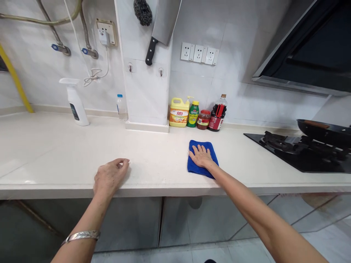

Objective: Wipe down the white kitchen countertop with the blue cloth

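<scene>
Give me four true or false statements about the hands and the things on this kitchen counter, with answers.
1. The right hand lies flat on the blue cloth. True.
2. The left hand holds the spray bottle. False: it rests empty near the edge of the counter; the bottle stands apart by the wall.
3. A cleaver hangs on the wall above the counter. True.
4. The yellow jug stands on the stove. False: it stands on the counter by the wall, left of the stove.

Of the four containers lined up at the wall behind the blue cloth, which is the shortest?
The red-lidded jar, third from left, between the green bottle and the dark sauce bottle; all the others stand taller.
</scene>
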Motion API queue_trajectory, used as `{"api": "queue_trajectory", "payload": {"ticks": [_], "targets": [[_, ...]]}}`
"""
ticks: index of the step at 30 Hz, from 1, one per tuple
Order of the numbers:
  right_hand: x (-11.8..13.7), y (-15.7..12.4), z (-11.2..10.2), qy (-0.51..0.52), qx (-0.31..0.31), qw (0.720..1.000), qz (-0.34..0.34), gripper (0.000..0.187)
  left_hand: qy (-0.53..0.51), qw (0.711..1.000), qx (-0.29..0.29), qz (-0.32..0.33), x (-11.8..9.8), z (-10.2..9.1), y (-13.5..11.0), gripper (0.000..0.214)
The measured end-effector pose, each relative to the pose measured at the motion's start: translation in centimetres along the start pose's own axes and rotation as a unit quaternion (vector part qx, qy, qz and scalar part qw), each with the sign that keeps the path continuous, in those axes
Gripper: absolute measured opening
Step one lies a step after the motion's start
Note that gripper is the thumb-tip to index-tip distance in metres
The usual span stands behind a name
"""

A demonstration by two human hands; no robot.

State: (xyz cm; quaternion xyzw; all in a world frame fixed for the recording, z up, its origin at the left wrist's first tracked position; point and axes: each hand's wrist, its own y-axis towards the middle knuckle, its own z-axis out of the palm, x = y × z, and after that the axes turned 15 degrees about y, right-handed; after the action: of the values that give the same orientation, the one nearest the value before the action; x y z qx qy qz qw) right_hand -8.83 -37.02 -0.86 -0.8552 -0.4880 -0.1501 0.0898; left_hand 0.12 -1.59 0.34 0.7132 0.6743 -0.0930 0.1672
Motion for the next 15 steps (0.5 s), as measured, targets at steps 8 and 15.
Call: {"api": "queue_trajectory", "payload": {"ticks": [8, 15], "targets": [[3.3, -3.9, 0.9, 0.017, 0.015, 0.998, -0.053, 0.07, 0.018, 1.0, 0.007, 0.018, -0.2, -0.2, 0.1, 0.05], [6.8, -4.5, 1.9, 0.061, 0.048, 0.989, -0.122, 0.073, 0.06, 0.998, 0.012, 0.002, -0.1, -0.3, 0.6, 0.052]]}}
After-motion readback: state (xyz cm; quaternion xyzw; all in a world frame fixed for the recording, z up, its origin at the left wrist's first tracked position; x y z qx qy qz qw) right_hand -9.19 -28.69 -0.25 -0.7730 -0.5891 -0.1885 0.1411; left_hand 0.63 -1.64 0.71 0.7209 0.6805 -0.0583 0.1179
